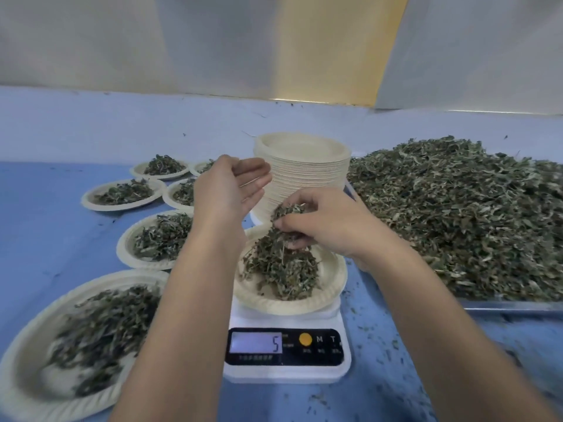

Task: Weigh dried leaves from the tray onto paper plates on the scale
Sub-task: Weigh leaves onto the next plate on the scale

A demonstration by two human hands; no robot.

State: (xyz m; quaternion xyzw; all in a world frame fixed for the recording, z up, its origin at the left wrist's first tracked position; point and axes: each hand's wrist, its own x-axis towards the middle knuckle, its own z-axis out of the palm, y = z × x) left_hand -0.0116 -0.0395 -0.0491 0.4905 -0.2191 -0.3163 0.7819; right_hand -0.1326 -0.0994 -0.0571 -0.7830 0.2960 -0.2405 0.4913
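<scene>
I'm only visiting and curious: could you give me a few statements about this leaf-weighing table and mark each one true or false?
1. The right hand holds leaves over the plate on the scale. True.
2. The left hand grips a plate. False: it is open and holds nothing.
3. The display shows 5. True.
4. The tray lies left of the scale. False: it lies to the right; filled plates lie to the left.
</scene>
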